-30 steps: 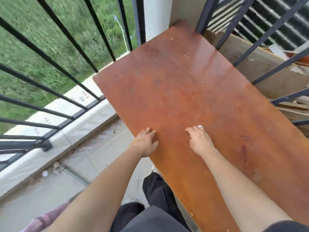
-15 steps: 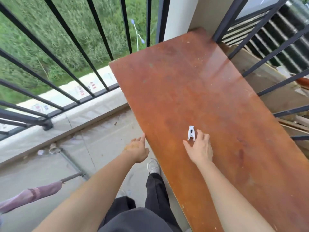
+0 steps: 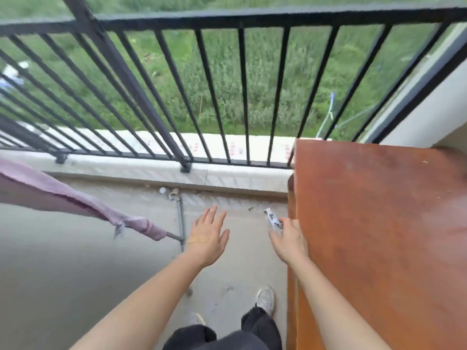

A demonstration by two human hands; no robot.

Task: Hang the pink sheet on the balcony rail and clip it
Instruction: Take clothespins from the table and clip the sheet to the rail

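The pink sheet (image 3: 75, 200) hangs folded over a thin grey pipe (image 3: 174, 236) at the left, with a small clip (image 3: 118, 229) on its lower edge. The black balcony rail (image 3: 252, 17) runs across the top, its bars dropping to a low concrete curb. My right hand (image 3: 288, 238) is shut on a white clothes clip (image 3: 273, 219), held just left of the table's edge. My left hand (image 3: 207, 236) is open with fingers spread, empty, above the floor between the sheet and the clip.
A reddish-brown wooden table (image 3: 379, 236) fills the right side against the white wall (image 3: 429, 117). The grey concrete floor (image 3: 63, 261) lies below. My dark trousers and a white shoe (image 3: 265, 298) stand by the table. Grass lies beyond the rail.
My view has swung left from the table toward the rail. My right hand has picked the white clip off the tabletop and carried it left past the edge. My left hand has opened.
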